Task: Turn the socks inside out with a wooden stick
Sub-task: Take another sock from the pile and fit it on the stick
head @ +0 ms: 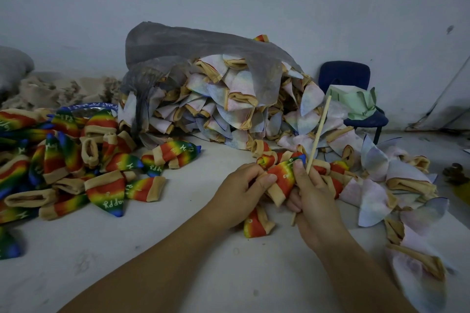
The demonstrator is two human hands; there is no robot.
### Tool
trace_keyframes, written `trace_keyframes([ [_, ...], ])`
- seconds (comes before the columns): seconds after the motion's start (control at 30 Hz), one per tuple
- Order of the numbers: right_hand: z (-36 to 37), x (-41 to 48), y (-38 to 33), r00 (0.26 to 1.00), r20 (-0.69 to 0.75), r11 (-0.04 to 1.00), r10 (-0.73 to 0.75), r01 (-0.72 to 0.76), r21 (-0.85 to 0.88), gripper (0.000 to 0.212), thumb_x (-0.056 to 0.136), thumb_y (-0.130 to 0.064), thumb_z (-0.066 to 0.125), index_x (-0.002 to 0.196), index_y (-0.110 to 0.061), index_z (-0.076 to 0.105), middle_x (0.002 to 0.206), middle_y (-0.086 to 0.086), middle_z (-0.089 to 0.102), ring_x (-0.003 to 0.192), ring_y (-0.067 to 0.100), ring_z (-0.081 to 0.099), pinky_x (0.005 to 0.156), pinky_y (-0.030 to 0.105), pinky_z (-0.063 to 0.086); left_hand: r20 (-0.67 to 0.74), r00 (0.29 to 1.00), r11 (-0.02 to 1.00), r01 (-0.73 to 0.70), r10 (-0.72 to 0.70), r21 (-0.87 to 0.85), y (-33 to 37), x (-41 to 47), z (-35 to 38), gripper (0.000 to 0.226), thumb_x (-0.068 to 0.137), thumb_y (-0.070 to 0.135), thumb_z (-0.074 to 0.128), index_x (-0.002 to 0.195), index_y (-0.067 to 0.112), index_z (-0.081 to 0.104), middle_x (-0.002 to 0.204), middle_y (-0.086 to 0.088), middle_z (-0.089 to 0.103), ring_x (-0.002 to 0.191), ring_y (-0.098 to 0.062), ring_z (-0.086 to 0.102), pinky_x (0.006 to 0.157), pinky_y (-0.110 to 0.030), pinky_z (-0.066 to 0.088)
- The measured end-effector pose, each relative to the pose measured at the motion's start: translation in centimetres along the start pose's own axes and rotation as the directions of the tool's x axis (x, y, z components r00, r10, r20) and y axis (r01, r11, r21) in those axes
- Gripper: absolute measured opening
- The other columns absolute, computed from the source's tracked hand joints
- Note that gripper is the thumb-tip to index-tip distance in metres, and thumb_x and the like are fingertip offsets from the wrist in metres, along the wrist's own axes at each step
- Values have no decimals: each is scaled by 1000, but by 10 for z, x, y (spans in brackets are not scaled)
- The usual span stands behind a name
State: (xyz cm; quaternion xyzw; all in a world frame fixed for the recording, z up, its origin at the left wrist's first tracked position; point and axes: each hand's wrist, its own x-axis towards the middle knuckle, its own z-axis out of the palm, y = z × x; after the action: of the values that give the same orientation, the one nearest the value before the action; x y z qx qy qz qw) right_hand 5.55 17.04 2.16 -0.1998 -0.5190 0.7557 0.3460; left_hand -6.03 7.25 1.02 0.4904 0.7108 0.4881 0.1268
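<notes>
Well in front of the plastic bag (178,43), the right hand (315,198) grips the wooden stick (319,132) and the left hand (239,190) pinches a rainbow sock (282,175). Left of the bag, turned socks (76,160) lie heaped; inside it, many pale socks (229,109) seemingly remain.

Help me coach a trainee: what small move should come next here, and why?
Probably toss the held sock left onto the rainbow pile: it already shows its bright side, the left hand pinches it, and the wooden stick in the right hand seems to stand beside it, not inside.
</notes>
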Motion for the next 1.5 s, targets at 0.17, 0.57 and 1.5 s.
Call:
trace_keyframes([
  [0.17,3,-4,2,989,118,986,87,-69,-149,27,81,-50,59,85,-23,62,50,-6,30,38,6,22,36,19,20,-165,986,992,-32,12,-121,0,1,-3,24,99,38,51,78,29,59,81,12,57,79,-2,53,69,-11,40],
  [0.57,1,-4,5,999,18,958,42,-35,-286,26,95,-42,50,84,-20,60,52,-4,35,39,7,25,37,20,23,-68,995,980,59,-73,-188,0,-3,0,44,79,73,40,74,34,59,64,21,56,61,6,51,59,-12,43],
  [1.5,-13,7,1,984,-173,993,38,-56,-103,54,100,-45,30,84,-6,62,52,2,50,29,5,25,34,15,16,-91,996,955,21,7,296,-21,2,-19,9,96,35,59,92,28,61,95,13,52,94,-4,48,82,-21,43],
])
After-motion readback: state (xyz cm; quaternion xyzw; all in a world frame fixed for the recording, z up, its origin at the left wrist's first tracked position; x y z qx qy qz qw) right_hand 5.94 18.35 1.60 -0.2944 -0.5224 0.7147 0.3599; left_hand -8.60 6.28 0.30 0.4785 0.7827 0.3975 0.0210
